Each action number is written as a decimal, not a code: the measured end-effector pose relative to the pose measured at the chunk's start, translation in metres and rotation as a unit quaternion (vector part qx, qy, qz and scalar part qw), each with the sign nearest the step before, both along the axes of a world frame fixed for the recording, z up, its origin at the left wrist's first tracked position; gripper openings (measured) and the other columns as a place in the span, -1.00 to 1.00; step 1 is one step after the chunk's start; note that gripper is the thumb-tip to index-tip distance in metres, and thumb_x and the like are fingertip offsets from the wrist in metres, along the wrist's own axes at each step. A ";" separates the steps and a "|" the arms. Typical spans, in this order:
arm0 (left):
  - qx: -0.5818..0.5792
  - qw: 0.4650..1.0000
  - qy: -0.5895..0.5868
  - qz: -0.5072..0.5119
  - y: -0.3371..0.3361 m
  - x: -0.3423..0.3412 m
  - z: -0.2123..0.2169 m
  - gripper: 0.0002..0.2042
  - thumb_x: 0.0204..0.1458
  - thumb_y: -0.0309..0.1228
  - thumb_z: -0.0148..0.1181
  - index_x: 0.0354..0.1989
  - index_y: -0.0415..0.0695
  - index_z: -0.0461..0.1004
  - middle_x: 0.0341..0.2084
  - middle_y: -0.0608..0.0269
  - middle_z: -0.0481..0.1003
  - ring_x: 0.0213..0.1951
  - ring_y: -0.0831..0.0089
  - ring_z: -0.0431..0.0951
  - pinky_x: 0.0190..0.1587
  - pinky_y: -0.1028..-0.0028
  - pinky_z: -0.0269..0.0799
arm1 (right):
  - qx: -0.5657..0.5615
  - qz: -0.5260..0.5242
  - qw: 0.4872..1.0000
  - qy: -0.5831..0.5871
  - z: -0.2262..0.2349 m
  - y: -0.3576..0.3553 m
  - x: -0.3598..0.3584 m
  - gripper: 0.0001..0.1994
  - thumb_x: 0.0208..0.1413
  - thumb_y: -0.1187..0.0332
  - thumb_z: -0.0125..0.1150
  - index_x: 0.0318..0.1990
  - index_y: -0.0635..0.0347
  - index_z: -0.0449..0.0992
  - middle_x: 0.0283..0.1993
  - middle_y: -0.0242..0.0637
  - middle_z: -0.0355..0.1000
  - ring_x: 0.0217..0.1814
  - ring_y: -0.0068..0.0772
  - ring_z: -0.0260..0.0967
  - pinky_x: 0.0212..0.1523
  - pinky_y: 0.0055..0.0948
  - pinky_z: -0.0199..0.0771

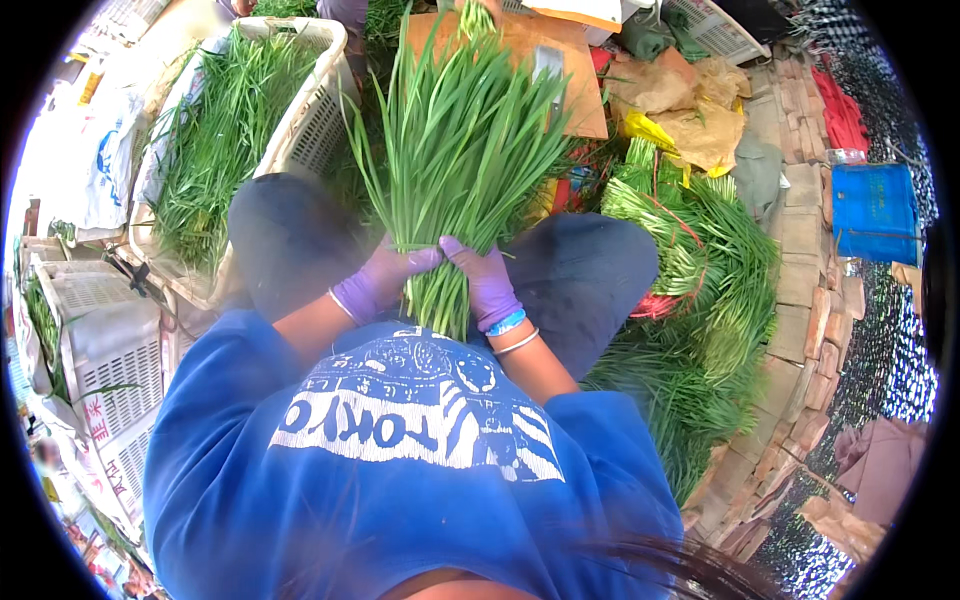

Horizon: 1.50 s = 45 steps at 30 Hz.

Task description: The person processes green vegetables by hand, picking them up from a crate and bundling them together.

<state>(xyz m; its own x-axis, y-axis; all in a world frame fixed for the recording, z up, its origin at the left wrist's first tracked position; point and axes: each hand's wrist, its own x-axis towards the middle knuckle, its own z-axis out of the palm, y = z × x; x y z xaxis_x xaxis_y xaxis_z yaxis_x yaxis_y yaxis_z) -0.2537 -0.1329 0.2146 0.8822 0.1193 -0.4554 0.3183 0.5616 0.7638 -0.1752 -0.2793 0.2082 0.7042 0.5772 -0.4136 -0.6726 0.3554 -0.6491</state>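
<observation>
A thick bunch of garlic chives [460, 140] stands between my knees, its flat green leaves fanning out away from me. My left hand [385, 277], in a purple glove, is closed around the left side of the bunch. From the right, my right hand [482, 283], gloved the same way, grips it too, and the two thumbs nearly meet in front. The pale cut stems stick out below my hands toward my lap. Behind the leaf tips lies a brown board [585, 100] with a greyish metal piece [548, 62] on it.
At left stands a white plastic crate [325, 110] full of loose chives, with another crate [110, 340] nearer. Tied bunches of chives [690, 240] are heaped at right beside a brick edge [800, 230]. A person's hand [480, 8] shows at the far edge.
</observation>
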 end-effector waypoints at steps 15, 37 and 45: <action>0.063 0.979 -0.167 -0.101 -0.030 0.024 0.017 -0.06 0.08 -0.50 0.34 0.51 -0.06 -0.23 0.27 0.21 0.31 0.24 0.45 0.32 0.30 0.36 0.26 | 0.011 -0.076 0.986 -0.148 -0.004 -0.043 -0.010 -0.54 0.22 0.31 0.26 0.23 0.22 0.34 0.10 -0.21 0.44 0.11 -0.33 0.43 0.17 -0.29 0.46; 0.424 0.847 -0.319 -0.005 0.198 0.266 0.012 -0.26 -0.08 -0.20 0.51 0.24 -0.21 0.27 0.00 0.16 0.53 -0.01 0.45 0.53 0.11 0.36 0.48 | -0.063 0.082 0.836 -0.540 0.031 0.142 0.294 -0.17 -0.33 0.17 0.71 0.13 0.34 0.40 0.02 -0.19 0.52 -0.02 -0.34 0.49 0.01 -0.33 0.58; 0.498 0.854 -0.001 -0.152 0.219 0.219 -0.181 -0.27 -0.08 -0.27 0.51 0.26 -0.18 0.26 0.03 0.18 0.49 0.00 0.43 0.50 0.12 0.33 0.45 | 0.024 0.246 0.918 -0.311 -0.168 0.173 0.301 -0.22 -0.06 0.36 0.48 0.34 0.12 0.19 0.12 -0.38 0.42 0.11 -0.32 0.40 0.28 -0.15 0.28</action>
